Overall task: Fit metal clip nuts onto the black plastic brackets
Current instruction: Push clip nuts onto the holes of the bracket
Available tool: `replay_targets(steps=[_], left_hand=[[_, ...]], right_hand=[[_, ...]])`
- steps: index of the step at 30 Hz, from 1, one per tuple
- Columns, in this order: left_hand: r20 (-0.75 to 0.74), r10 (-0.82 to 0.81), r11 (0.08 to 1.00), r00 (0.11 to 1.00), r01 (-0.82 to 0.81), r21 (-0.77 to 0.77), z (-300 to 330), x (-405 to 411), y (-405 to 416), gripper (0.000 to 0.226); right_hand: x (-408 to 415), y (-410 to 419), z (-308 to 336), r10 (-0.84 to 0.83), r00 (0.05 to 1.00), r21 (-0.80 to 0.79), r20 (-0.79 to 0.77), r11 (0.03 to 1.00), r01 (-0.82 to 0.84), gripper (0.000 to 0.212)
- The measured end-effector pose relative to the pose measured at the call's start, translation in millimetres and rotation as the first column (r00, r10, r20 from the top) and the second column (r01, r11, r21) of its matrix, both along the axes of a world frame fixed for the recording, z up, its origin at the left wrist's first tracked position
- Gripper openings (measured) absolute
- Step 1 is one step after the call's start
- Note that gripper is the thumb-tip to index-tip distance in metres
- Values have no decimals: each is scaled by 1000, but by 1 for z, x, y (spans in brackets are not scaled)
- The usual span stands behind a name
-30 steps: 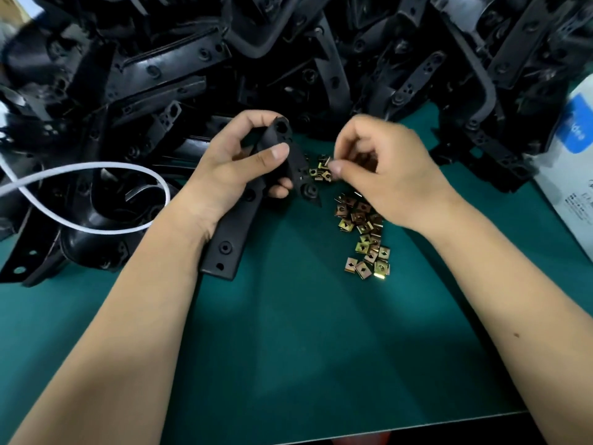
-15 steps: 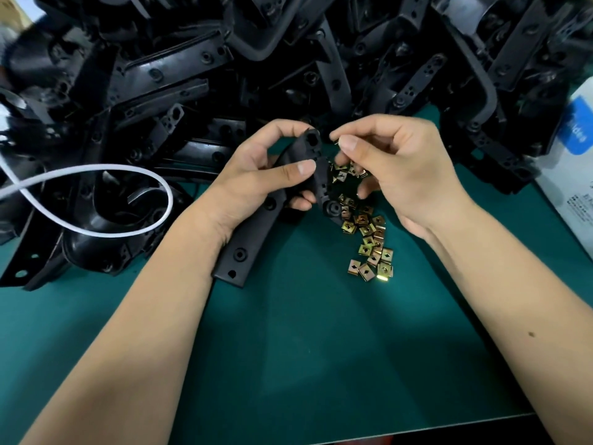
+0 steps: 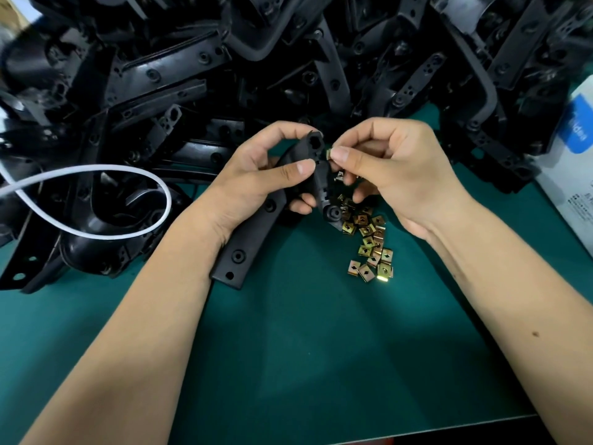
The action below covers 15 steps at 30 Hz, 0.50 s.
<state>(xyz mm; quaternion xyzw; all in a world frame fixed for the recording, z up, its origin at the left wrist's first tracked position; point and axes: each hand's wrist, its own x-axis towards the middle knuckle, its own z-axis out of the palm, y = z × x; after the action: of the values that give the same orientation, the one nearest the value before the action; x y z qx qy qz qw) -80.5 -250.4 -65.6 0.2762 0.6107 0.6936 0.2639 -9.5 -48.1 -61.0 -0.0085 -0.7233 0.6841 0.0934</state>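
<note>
At frame centre I see my left hand (image 3: 256, 178) grasping the long black plastic bracket (image 3: 253, 232); my right hand (image 3: 394, 175) pinches 1 small brass-coloured metal clip nut (image 3: 328, 154) against its top end.

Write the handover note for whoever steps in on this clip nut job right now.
Left hand: grips the black bracket by its upper end, lifted off the green mat.
Right hand: pinches one clip nut between thumb and forefinger, right at the edge of the bracket's top end. It does not look pushed home yet.
Loose clip nuts lie in a heap on the mat below the right hand. A pile of black brackets fills the far side.
Done: nut picked and brought to the bracket.
Left: seat this nut, then work through the pile.
</note>
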Motion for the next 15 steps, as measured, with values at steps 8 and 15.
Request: replay_targets(steps=[8, 15], left_hand=[[-2, -14, 1000, 1000, 14, -13, 1, 1, 0, 37], [3, -73, 996, 997, 74, -58, 0, -1, -2, 43]], right_hand=[[-1, -3, -3, -10, 999, 8, -36, 1000, 10, 3], [0, 9, 3, 167, 986, -7, 8, 986, -167, 26]])
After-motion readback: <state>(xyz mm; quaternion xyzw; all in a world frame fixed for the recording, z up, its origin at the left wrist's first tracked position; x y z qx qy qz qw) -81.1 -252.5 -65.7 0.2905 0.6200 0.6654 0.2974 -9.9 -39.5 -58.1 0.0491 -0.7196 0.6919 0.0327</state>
